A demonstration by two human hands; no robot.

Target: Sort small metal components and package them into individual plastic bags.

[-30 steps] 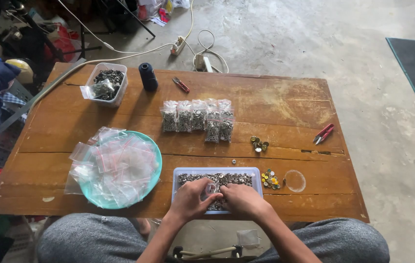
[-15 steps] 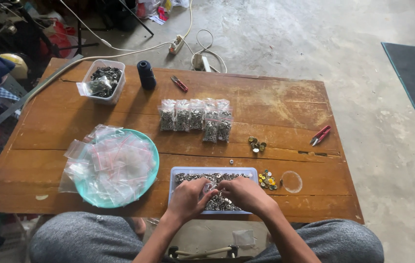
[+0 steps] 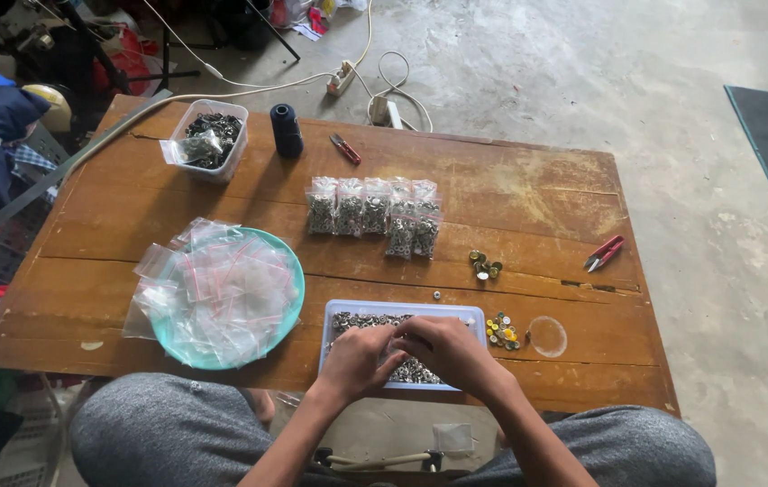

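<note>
Head view – left hand (image 3: 354, 359) and right hand (image 3: 443, 350) meet, fingers curled, over the tray (image 3: 402, 311) of small metal pieces (image 3: 357, 321) – what they pinch can't be told

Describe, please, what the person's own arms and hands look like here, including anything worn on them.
Both forearms are bare, with no sleeves in view. The left hand and right hand wear no gloves; no ring, watch or bracelet shows. Grey trousers cover the knees below.

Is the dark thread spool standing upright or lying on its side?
Upright. The spool stands on its end on the table, with its round top facing up.
</note>
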